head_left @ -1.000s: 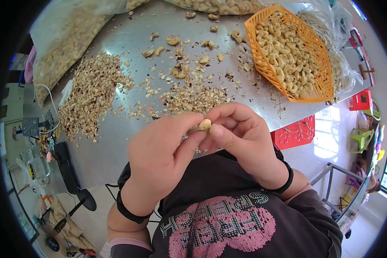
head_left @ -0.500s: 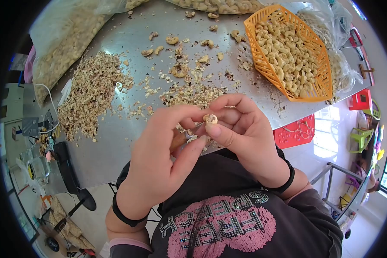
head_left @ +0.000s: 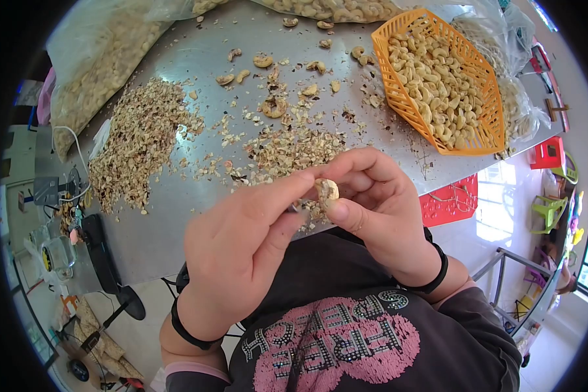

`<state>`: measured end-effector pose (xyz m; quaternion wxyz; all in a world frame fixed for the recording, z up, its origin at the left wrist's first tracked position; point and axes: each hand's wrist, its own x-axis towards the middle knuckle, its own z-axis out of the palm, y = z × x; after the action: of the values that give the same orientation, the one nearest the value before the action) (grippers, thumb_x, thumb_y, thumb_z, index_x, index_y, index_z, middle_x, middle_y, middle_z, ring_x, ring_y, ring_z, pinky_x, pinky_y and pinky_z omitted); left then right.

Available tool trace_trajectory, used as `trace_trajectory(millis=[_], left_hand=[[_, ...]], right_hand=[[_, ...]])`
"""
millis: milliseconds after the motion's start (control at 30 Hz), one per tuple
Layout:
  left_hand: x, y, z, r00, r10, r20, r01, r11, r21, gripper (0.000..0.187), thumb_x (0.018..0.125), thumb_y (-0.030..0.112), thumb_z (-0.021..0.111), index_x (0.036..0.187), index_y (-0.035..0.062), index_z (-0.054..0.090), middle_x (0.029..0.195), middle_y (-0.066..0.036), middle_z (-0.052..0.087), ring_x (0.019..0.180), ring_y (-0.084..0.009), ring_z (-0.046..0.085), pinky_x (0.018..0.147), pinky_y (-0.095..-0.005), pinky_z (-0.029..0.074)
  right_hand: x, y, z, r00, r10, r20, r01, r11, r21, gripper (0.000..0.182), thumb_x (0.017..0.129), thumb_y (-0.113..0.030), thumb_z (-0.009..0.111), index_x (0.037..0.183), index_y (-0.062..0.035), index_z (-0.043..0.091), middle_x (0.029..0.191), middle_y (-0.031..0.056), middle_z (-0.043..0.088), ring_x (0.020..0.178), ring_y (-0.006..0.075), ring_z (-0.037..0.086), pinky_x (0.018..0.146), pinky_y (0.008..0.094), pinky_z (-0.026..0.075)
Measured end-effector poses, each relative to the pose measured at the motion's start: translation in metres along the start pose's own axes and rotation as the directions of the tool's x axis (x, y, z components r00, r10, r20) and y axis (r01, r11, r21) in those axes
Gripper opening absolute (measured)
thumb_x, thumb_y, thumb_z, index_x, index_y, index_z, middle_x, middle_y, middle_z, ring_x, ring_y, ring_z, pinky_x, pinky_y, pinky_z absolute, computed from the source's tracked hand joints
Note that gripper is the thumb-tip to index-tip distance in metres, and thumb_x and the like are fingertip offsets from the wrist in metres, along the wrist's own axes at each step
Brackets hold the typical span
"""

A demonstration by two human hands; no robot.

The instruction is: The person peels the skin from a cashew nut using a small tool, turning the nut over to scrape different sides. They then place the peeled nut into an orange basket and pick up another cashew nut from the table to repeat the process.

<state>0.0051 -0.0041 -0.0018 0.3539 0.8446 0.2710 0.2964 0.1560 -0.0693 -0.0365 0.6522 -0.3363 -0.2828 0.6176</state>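
Observation:
My right hand (head_left: 382, 212) pinches a cashew nut (head_left: 328, 191) between thumb and fingers. The nut is pale with brownish skin on its near side. My left hand (head_left: 232, 238) is curled round a small knife (head_left: 297, 208), of which only a bit of metal shows; its fingers hide the rest. The left fingertips are right at the nut, and both hands hover above the near edge of the table. Below and beyond them lies a heap of flaky skin scraps (head_left: 294, 149).
An orange basket (head_left: 389, 81) of cashews stands at the right. A larger scrap pile (head_left: 140, 137) lies left, beside a plastic bag of cashews (head_left: 101, 65). Loose nuts (head_left: 274, 106) dot the metal table (head_left: 209, 39). A red stool (head_left: 451, 199) is beyond the right edge.
The cashew has turned in my right fingers and shows more of its side. My left hand has shifted slightly left and down, its thumb drawn back, and the brown handle is now hidden.

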Motion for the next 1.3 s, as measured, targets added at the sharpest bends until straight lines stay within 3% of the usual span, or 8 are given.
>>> trace_trajectory(millis=[100,167,300,400,467,567,867,1300], left_hand=[[-0.004,0.002,0.004,1.000,-0.005,0.000,0.005,0.996,-0.085,0.030,0.073,0.004,0.057,0.103,0.0030,0.054,0.093,-0.013,0.058,0.071,-0.0216,0.059,0.061,-0.0272,0.047],[-0.006,0.007,0.004,0.985,-0.160,0.065,0.170,0.963,-0.208,0.028,0.080,0.010,0.050,0.107,0.0005,0.052,0.085,-0.008,0.058,0.076,-0.0133,0.056,0.067,-0.0232,0.044],[-0.005,0.003,0.003,0.996,-0.058,0.062,0.067,0.984,-0.164,0.030,0.081,0.012,0.050,0.109,0.0005,0.050,0.084,-0.009,0.058,0.072,-0.0126,0.056,0.065,-0.0230,0.044],[-0.005,0.005,0.001,0.975,-0.170,0.139,0.199,0.954,-0.223,0.030,0.080,0.010,0.051,0.109,0.0010,0.051,0.085,-0.009,0.059,0.070,-0.0125,0.056,0.064,-0.0228,0.044],[-0.005,-0.002,0.004,0.998,-0.009,0.058,0.020,0.984,-0.178,0.029,0.078,0.007,0.052,0.107,0.0019,0.053,0.085,-0.009,0.060,0.067,-0.0120,0.056,0.060,-0.0226,0.044],[-0.004,0.002,0.007,0.998,-0.058,0.025,0.061,0.990,-0.131,0.031,0.070,0.001,0.059,0.101,0.0038,0.057,0.079,-0.011,0.060,0.065,-0.0217,0.059,0.055,-0.0264,0.046],[-0.003,-0.008,0.021,0.976,0.171,-0.137,-0.169,0.985,0.026,0.037,0.063,-0.001,0.063,0.100,0.0039,0.058,0.075,-0.009,0.059,0.060,-0.0201,0.056,0.051,-0.0260,0.044],[-0.008,-0.007,0.025,0.972,0.137,-0.188,-0.138,0.990,0.010,0.039,0.062,-0.002,0.063,0.100,0.0059,0.059,0.079,-0.007,0.058,0.063,-0.0175,0.053,0.053,-0.0237,0.041]], right_hand=[[-0.001,-0.003,0.001,1.000,-0.020,0.006,0.020,1.000,-0.024,0.025,0.076,0.001,0.055,0.099,0.0010,0.044,0.093,0.0091,0.055,0.090,0.0142,0.053,0.075,0.0249,0.045],[-0.001,-0.004,0.001,0.998,-0.012,0.056,0.011,1.000,0.012,0.024,0.076,0.001,0.055,0.098,0.0012,0.044,0.092,0.0099,0.055,0.088,0.0154,0.054,0.074,0.0266,0.046],[-0.003,-0.005,0.002,0.999,-0.007,0.053,0.006,1.000,0.012,0.024,0.077,0.001,0.055,0.098,0.0023,0.044,0.092,0.0108,0.055,0.087,0.0165,0.055,0.074,0.0274,0.048],[-0.004,-0.005,0.003,0.999,-0.020,0.034,0.022,0.999,-0.037,0.023,0.077,0.001,0.055,0.097,0.0033,0.045,0.091,0.0112,0.056,0.085,0.0166,0.056,0.073,0.0271,0.048],[-0.004,-0.003,0.003,0.999,-0.038,0.029,0.039,0.998,-0.044,0.022,0.077,0.001,0.055,0.096,0.0036,0.046,0.091,0.0113,0.056,0.085,0.0162,0.056,0.073,0.0266,0.048],[-0.004,-0.002,0.005,0.998,-0.054,-0.015,0.052,0.995,-0.081,0.021,0.077,0.000,0.055,0.096,0.0034,0.046,0.095,0.0126,0.056,0.086,0.0155,0.056,0.074,0.0262,0.048],[-0.004,0.001,0.006,0.984,-0.176,-0.020,0.170,0.969,-0.178,0.021,0.078,0.001,0.053,0.097,0.0034,0.045,0.104,0.0170,0.053,0.090,0.0161,0.055,0.077,0.0253,0.046],[-0.003,0.006,0.008,0.966,-0.259,-0.015,0.255,0.956,-0.147,0.020,0.077,0.004,0.052,0.095,0.0026,0.044,0.106,0.0211,0.050,0.091,0.0169,0.054,0.077,0.0273,0.046]])
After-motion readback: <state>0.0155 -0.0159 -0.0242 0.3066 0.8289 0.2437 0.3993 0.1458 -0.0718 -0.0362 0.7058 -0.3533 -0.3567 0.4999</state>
